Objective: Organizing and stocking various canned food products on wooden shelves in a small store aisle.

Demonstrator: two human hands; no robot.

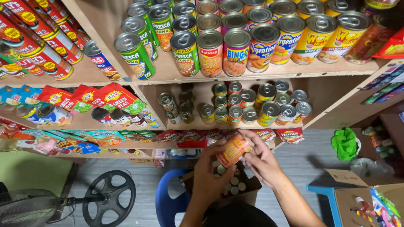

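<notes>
— Small orange-labelled tin can [233, 150], is that what both hands have?

— Yes. The left hand [210, 176] wraps its lower end with fingers curled shut around it, and the right hand [261, 162] pinches the upper end between thumb and fingertips. The can lies tilted between the two palms, in the air, clear of any shelf.

— What sits under the grip?

— Directly below it, an open brown cardboard box [248, 189] rests on a blue plastic chair [168, 204]. Round silver can tops [233, 185] show inside, so several tins remain in it.

— And above?

— Just above and beyond the can runs the lower wooden shelf [235, 125], with small tins [252, 105] standing in rows and bare board to the left of them. Red sachets [198, 138] hang along its front edge, close to the fingertips. Higher up, well away from the grip, large cans [235, 46] fill the upper wooden shelf [261, 71].

— How far along does the work look?

— My judgement: partway. Shelves are largely stocked, one can is in hand and not yet set down, and the box is not emptied.

— Anything else near?

— A second open carton [366, 197] to the right, a green cloth [345, 143] beyond it, and a black fan [63, 199] far left of the hands
</notes>
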